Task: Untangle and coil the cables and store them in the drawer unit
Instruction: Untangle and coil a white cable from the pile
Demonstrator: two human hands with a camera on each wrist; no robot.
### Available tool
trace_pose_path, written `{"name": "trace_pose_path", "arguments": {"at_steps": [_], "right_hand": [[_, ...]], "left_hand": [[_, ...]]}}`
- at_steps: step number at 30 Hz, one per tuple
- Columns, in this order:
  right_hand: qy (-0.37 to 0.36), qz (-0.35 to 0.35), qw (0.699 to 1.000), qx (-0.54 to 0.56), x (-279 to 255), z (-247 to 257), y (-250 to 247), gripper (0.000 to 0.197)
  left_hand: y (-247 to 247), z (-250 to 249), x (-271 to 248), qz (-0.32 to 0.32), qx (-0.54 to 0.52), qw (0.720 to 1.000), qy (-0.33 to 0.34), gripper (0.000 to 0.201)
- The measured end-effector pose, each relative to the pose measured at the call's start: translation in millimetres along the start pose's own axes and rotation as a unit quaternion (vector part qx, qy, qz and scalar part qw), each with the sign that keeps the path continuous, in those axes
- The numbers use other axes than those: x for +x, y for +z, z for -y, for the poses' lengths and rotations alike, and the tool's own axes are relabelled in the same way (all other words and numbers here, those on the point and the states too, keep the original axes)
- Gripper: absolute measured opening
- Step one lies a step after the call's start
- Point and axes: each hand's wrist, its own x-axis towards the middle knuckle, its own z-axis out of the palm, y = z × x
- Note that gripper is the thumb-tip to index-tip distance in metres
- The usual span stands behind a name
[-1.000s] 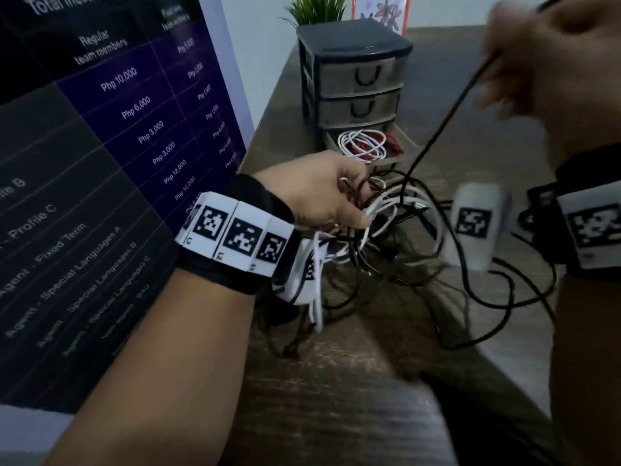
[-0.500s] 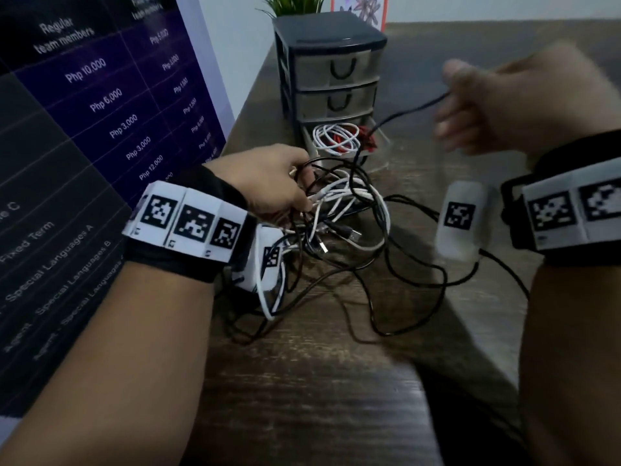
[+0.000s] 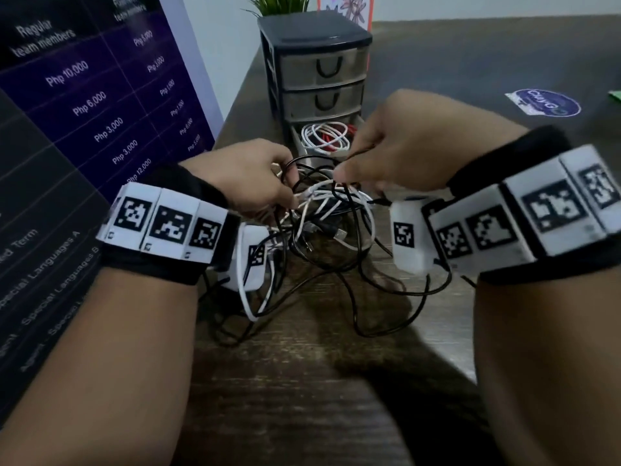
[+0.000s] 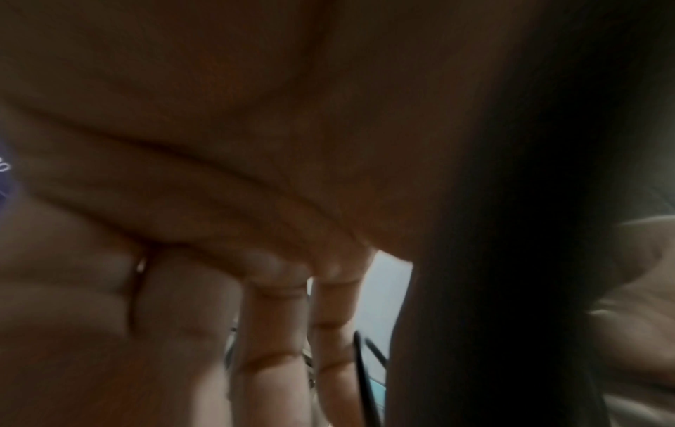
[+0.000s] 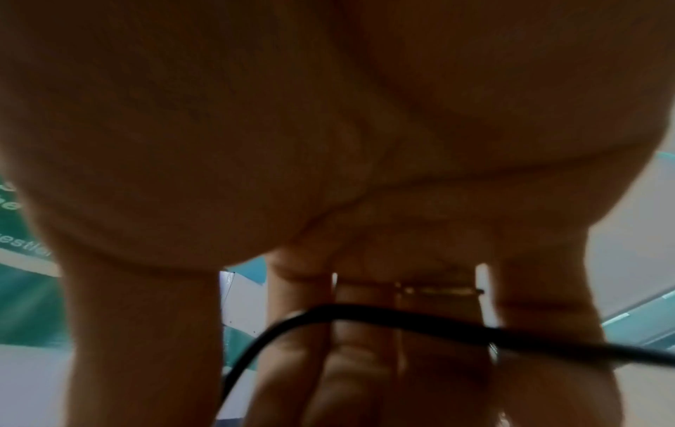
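A tangle of black and white cables (image 3: 322, 223) lies on the dark wooden table, right in front of the drawer unit (image 3: 316, 62). My left hand (image 3: 285, 186) grips the tangle's left side with curled fingers. My right hand (image 3: 346, 169) pinches a black cable (image 3: 349, 196) at the top of the tangle, close to the left hand. In the right wrist view the black cable (image 5: 402, 315) crosses my fingers (image 5: 365, 361). The left wrist view shows mostly palm and a thin black cable (image 4: 361, 375). The unit's bottom drawer (image 3: 297, 142) is open and holds coiled white and red cables (image 3: 324, 137).
A purple poster board (image 3: 84, 95) stands along the table's left side. A plant (image 3: 279, 3) and a picture frame (image 3: 349, 8) are behind the drawer unit. A blue round packet (image 3: 544, 104) lies at the far right. The two upper drawers are shut.
My right hand came down from the upper right with the black cable and now sits at the tangle, beside the left hand. The left hand kept its hold.
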Motion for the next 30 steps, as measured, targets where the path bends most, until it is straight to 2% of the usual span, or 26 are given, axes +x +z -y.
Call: {"name": "trace_pose_path", "arguments": {"at_steps": [2, 5, 8, 11, 13, 16, 18, 21, 23, 24, 26, 28, 29, 30], "right_hand": [[-0.015, -0.030, 0.999, 0.008, -2, -4, -5, 0.033], [-0.092, -0.108, 0.988, 0.066, -8, -1, -10, 0.033], [-0.177, -0.201, 0.954, 0.134, -9, -1, -13, 0.034], [-0.226, -0.264, 0.907, 0.238, -7, -4, -15, 0.033], [-0.238, -0.296, 0.875, 0.300, -6, -8, -16, 0.023], [-0.207, -0.337, 0.850, 0.348, -4, -13, -20, 0.021], [-0.188, -0.343, 0.859, 0.331, -6, -14, -21, 0.022], [-0.143, -0.319, 0.906, 0.239, -10, -11, -19, 0.031], [-0.114, -0.286, 0.938, 0.159, -8, -8, -15, 0.034], [-0.110, -0.270, 0.948, 0.130, -7, -7, -13, 0.035], [-0.122, -0.256, 0.952, 0.111, -5, -2, -12, 0.039], [-0.145, -0.244, 0.952, 0.111, -4, 2, -10, 0.038], [-0.151, -0.235, 0.954, 0.109, -4, 4, -10, 0.039], [-0.152, -0.225, 0.956, 0.107, -5, 3, -9, 0.043]], "left_hand": [[-1, 1, 0, -0.002, -0.004, 1.000, 0.002, 0.020], [0, 2, 2, -0.015, 0.008, 1.000, 0.014, 0.020], [1, 4, 3, -0.023, 0.011, 0.999, 0.031, 0.024], [1, 4, 2, -0.006, 0.008, 0.999, 0.036, 0.029], [2, 3, 0, 0.000, -0.014, 0.999, 0.029, 0.030], [0, 1, -1, -0.015, -0.007, 0.999, 0.034, 0.029], [-5, -1, -3, -0.024, 0.000, 0.999, 0.036, 0.029], [-12, -8, -12, -0.036, 0.005, 0.998, 0.054, 0.044], [-17, -16, -21, -0.063, -0.016, 0.991, 0.119, 0.062], [-18, -22, -27, -0.076, -0.028, 0.984, 0.157, 0.065], [-16, -33, -32, -0.065, -0.052, 0.975, 0.205, 0.052], [-5, -40, -31, -0.017, -0.088, 0.973, 0.211, 0.023], [0, -41, -28, -0.006, -0.099, 0.974, 0.203, 0.015], [4, -40, -24, -0.004, -0.110, 0.976, 0.189, 0.022]]}}
